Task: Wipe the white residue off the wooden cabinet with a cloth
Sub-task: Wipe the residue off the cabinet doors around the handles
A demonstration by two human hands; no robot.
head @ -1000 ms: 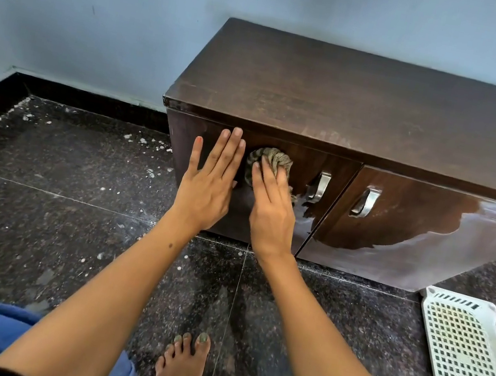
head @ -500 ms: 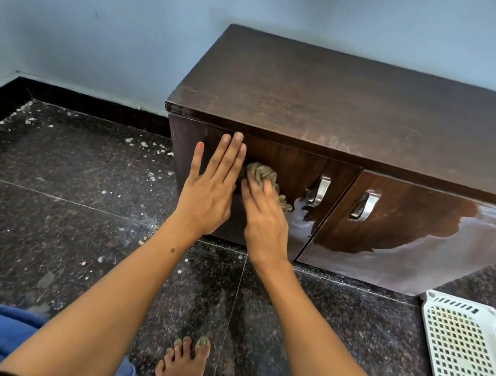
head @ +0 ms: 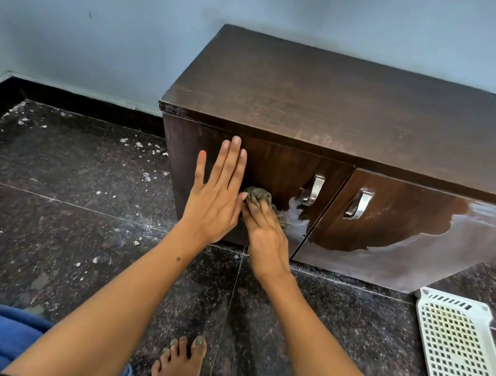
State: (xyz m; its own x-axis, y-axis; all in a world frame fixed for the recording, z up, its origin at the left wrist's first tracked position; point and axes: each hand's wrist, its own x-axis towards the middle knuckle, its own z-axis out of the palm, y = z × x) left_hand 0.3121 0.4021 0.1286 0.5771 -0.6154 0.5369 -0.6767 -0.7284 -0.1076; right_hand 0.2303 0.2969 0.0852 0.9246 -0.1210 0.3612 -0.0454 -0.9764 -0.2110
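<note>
A dark speckled polished stone floor (head: 32,236) is strewn with white crumbs (head: 138,144). On it are set a dark brown wooden cabinet (head: 336,110), a white perforated plastic basket (head: 461,361) and a bare foot (head: 178,371).

Legible text: you will find none in this view.
Cabinet (head: 337,104): no label, brand or number that you can read on its top or doors.
Door handles (head: 316,190): plain metal, unmarked.
White basket (head: 466,369): no lettering that you can make out.
Wall and floor: no signs or writing for you to read.
</note>
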